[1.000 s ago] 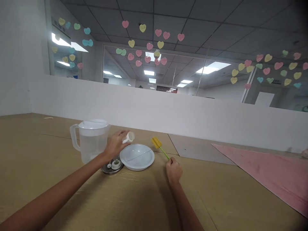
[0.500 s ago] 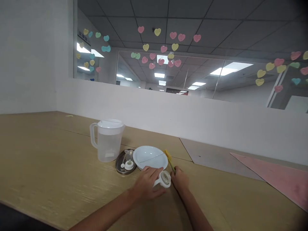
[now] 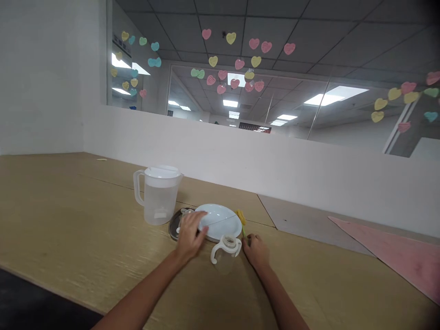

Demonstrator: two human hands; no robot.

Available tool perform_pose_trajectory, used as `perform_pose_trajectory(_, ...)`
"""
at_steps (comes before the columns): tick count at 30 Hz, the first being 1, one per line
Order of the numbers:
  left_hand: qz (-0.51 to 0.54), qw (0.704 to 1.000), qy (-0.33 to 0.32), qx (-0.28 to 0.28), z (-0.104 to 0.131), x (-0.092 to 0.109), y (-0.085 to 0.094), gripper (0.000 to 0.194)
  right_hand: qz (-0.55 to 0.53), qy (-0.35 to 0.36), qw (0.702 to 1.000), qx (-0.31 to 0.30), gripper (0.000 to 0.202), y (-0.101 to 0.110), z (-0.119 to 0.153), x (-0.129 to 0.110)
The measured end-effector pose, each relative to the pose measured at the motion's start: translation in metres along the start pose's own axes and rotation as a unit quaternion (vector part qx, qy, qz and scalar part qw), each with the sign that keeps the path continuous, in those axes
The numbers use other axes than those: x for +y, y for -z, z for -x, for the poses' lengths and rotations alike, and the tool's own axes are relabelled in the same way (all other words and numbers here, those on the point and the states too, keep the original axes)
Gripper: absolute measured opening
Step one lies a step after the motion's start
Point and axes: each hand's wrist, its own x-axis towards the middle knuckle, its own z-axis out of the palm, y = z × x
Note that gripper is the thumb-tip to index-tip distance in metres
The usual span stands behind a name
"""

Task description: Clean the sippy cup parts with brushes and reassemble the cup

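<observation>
My left hand (image 3: 189, 234) reaches over the round metal tray (image 3: 173, 226), thumb and fingers apart, partly hiding the small bottle parts there. Nothing shows between its fingers, which overlap the left rim of the white bowl (image 3: 220, 222). A clear baby bottle (image 3: 226, 260) with a white two-handled collar stands upright and uncapped between my hands. My right hand (image 3: 256, 250) rests on the table, closed around the green handle of a bottle brush (image 3: 241, 217). The brush's yellow head points away from me, beside the bowl's right edge.
A lidded clear pitcher (image 3: 161, 197) of water stands left of the tray. Behind the wooden table (image 3: 85, 215) rises a white wall (image 3: 206, 151) with a window above it. Grey and pink sheets (image 3: 385, 247) lie to the right.
My left hand has let go of the baby bottle, now standing on the table, and moved left and away from me to the tray. My right hand still holds the brush.
</observation>
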Motion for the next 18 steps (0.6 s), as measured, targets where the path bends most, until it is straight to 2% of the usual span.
perform_pose_trajectory(1,-0.054,0.997,0.047,0.003,-0.003,-0.01,0.004,0.044,-0.003,-0.001,1.0,0.001,0.036,0.001,0.0,0.0)
perform_pose_trajectory(2,-0.111,0.991,0.076,-0.024,-0.006,-0.02,0.006,0.041,-0.005,0.0,1.0,0.002,0.035,0.001,0.001,0.0)
perform_pose_trajectory(5,-0.161,0.977,0.128,-0.064,-0.009,-0.046,0.009,0.037,-0.01,0.001,1.0,0.008,0.034,0.001,0.001,0.0)
perform_pose_trajectory(7,-0.181,0.967,0.155,-0.088,-0.006,-0.057,0.006,0.035,-0.015,0.0,1.0,0.012,0.034,0.0,0.001,0.001)
perform_pose_trajectory(13,-0.213,0.948,0.188,-0.144,0.003,-0.063,-0.002,0.031,-0.037,-0.001,0.999,0.016,0.036,-0.005,-0.002,0.004)
perform_pose_trajectory(18,-0.208,0.947,0.184,-0.163,0.004,-0.065,-0.003,0.034,-0.061,-0.018,0.997,0.049,0.039,0.004,0.001,0.0)
